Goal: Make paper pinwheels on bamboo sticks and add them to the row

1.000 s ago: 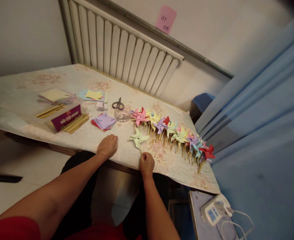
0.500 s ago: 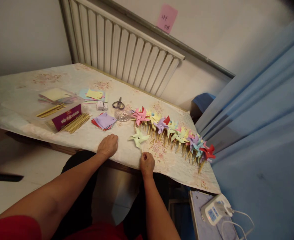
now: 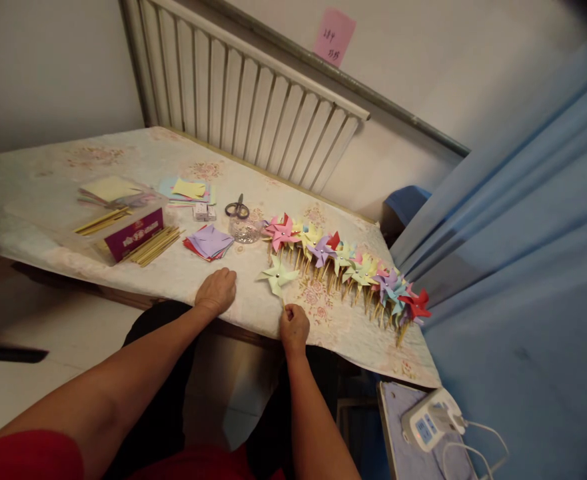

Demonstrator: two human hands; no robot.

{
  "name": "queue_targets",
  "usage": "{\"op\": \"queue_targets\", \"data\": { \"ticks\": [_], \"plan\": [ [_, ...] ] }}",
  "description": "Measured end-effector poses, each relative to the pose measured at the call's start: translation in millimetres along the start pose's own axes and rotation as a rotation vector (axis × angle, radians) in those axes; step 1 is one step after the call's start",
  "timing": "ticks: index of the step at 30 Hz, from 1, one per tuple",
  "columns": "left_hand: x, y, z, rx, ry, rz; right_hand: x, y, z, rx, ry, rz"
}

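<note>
Near the front edge of the table, my right hand (image 3: 294,327) pinches the stick of a pale green paper pinwheel (image 3: 277,275). Its blades spread just beyond my fingers, with a small pin head at the centre. To the left, my left hand (image 3: 216,291) rests on the tablecloth, curled into a loose fist with nothing showing in it. Above that fist sits a pile of cut paper squares (image 3: 208,241), purple over red. Many finished pinwheels (image 3: 343,257) in several colours lie in a row to the right, sticks toward me.
Scissors (image 3: 237,207) lie behind a clear dish of pins (image 3: 244,231). Leftward are wooden sticks (image 3: 154,246), a purple-labelled box (image 3: 134,235), small white boxes (image 3: 204,212) and coloured paper (image 3: 188,189). A power strip (image 3: 430,420) with cables is at lower right, beside a blue curtain (image 3: 523,267).
</note>
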State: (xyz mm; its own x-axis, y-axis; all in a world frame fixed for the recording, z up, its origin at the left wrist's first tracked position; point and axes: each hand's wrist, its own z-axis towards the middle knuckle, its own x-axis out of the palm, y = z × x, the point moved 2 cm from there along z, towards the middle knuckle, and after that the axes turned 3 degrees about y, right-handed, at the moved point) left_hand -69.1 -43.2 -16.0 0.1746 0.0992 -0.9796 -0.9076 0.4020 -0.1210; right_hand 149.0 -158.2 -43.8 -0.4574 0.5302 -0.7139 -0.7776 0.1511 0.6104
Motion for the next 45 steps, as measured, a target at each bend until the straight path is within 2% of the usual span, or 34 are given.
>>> {"op": "queue_targets", "data": {
  "ticks": [27, 45],
  "plan": [
    [3.9, 1.2, 0.3, 0.000, -0.032, -0.078, 0.4, -0.6, 0.2, -0.010, 0.004, -0.009],
    [1.4, 0.1, -0.6, 0.005, -0.024, -0.042, 0.5, -1.8, 0.1, -0.020, 0.000, -0.004]
  ]
}}
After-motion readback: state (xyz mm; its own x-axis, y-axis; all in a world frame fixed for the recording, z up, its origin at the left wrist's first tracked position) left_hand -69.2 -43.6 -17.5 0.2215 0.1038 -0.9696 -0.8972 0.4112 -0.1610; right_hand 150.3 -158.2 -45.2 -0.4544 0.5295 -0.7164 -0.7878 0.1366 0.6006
